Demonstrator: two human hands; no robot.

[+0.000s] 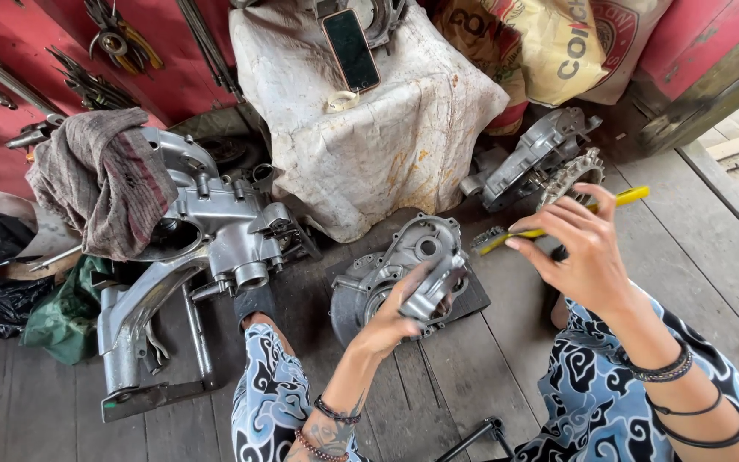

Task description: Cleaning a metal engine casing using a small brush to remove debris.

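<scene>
Two hands at work over the plank floor | left hand clamped on a small grey metal part, held just above the engine cover | right hand closed around a yellow-handled brush, beside a toothed sprocket | phone on the cloth-draped block

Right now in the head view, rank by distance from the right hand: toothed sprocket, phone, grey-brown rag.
1. Toothed sprocket: just above the right hand.
2. Phone: up-left, on the white cloth-covered block.
3. Grey-brown rag: far left, draped over an engine casing.
</scene>
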